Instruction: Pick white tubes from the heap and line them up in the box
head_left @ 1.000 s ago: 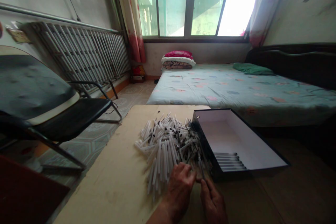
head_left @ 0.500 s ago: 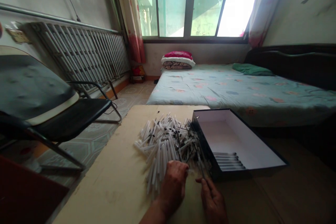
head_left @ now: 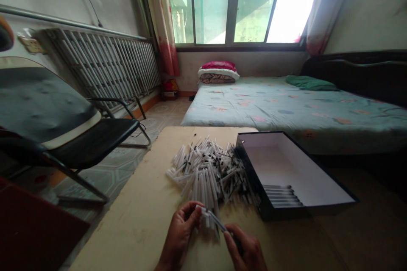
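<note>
My left hand [head_left: 182, 226] is closed on a white plastic pen barrel [head_left: 201, 208], pinched between thumb and fingers. My right hand [head_left: 245, 245] grips a thin pen refill [head_left: 217, 221] that slants up and left. The refill's tip is at or close to the barrel's end; whether it is inside, I cannot tell. Just beyond both hands lies a heap of white pen barrels [head_left: 206, 178] with small black parts among them. Dark, thin refills [head_left: 237, 180] lie on the heap's right side, against the box.
A dark-edged box with a pale inside [head_left: 280, 152] stands right of the heap, holding a row of several assembled pens [head_left: 281, 196]. Everything rests on a cream table [head_left: 127, 220]. Beyond are a bed [head_left: 260, 106] and, at left, a black chair [head_left: 95, 139].
My left hand has moved left and turned, now showing a barrel in its pinch. My right hand has moved down and left from the refills, and its refill now points at the barrel.
</note>
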A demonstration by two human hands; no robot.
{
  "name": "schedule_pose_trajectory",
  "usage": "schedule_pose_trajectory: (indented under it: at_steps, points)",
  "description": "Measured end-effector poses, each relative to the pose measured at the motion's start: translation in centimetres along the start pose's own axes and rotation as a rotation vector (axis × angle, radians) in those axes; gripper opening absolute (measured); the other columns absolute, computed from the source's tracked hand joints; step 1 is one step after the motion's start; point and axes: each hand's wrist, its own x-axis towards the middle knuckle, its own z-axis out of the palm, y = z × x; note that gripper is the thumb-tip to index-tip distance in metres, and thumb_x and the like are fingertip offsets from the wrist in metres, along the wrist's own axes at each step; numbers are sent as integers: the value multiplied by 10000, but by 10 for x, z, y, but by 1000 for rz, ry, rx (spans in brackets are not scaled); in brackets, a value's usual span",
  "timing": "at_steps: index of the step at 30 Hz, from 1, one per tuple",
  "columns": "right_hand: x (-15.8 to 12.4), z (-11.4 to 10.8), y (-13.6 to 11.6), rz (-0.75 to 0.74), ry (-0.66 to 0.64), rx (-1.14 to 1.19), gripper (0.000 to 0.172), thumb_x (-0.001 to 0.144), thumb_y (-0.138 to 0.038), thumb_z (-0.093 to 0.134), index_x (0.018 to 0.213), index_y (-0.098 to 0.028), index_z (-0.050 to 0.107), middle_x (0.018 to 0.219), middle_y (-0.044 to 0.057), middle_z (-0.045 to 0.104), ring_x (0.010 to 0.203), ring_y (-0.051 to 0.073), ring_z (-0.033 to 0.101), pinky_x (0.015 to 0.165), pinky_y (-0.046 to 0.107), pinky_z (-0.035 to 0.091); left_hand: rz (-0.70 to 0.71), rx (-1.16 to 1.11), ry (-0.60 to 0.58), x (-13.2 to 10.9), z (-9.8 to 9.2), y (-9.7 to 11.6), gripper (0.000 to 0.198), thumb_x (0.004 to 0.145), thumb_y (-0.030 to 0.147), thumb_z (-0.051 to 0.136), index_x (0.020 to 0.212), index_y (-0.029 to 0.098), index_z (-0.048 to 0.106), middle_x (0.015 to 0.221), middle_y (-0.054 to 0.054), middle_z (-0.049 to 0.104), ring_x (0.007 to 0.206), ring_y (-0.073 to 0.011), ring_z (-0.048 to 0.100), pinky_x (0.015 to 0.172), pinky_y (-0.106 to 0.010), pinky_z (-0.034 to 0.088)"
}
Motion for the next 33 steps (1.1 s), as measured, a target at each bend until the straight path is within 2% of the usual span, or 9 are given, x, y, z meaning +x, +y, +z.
schedule_pose_trajectory:
  at_steps: [9,13,18,20,22,26,28,31,33]
  points:
    - [-3,5,6,-100,-56,-89,331,909,-411,405,802,-199,635,591,26,629,516,145,606,540,194,422,58,94,-44,-2,0,1,221,670,347,728,707,141,656,583,14,558,529,-86,462,518,-191,382]
    - [-2,5,8,-191,-52,-181,362,932,-394,353,788,-206,626,591,29,626,503,140,604,530,192,419,105,172,-95,-2,1,0,239,692,372,703,713,140,650,547,21,531,511,-90,447,502,-197,370]
    - [0,9,9,-413,85,-389,348,951,-300,342,809,-184,637,573,40,624,512,142,607,534,201,405,150,178,-98,-3,2,-8,245,733,395,657,735,151,635,548,26,515,524,-97,447,515,-203,376]
    - [0,12,8,-438,111,-376,345,953,-289,343,812,-172,635,564,34,616,488,135,593,515,201,392,164,171,-77,-4,2,-10,237,744,392,647,742,155,636,570,23,525,542,-98,449,530,-202,382]
    - [-1,16,6,-346,78,-274,385,956,-330,328,765,-175,623,538,15,590,446,119,563,479,192,373,172,154,-57,-4,3,-10,227,754,386,639,750,159,637,607,10,555,567,-104,465,555,-206,397]
    - [-3,22,-6,5,42,72,479,897,-516,378,638,-182,603,526,-4,530,468,107,516,475,185,365,159,64,-53,-6,5,-12,217,751,375,644,759,158,639,661,-19,605,624,-128,521,606,-228,431]
    - [-3,22,-13,196,-10,300,517,829,-607,437,582,-176,578,456,-33,426,424,89,418,427,186,309,143,10,-46,-7,5,-14,220,740,373,658,762,155,639,656,-22,609,625,-131,533,603,-231,437]
    - [1,21,-21,480,-205,685,552,708,-712,512,583,-174,537,366,-111,222,340,45,183,358,180,140,137,-26,-47,-7,5,-16,209,743,362,658,772,156,637,656,-22,613,612,-128,535,592,-233,440]
    - [5,18,-26,569,-281,789,558,666,-728,542,599,-173,537,350,-132,180,335,35,121,358,181,96,140,0,-69,-6,5,-14,207,750,361,650,763,154,639,660,-27,620,605,-127,536,590,-237,442]
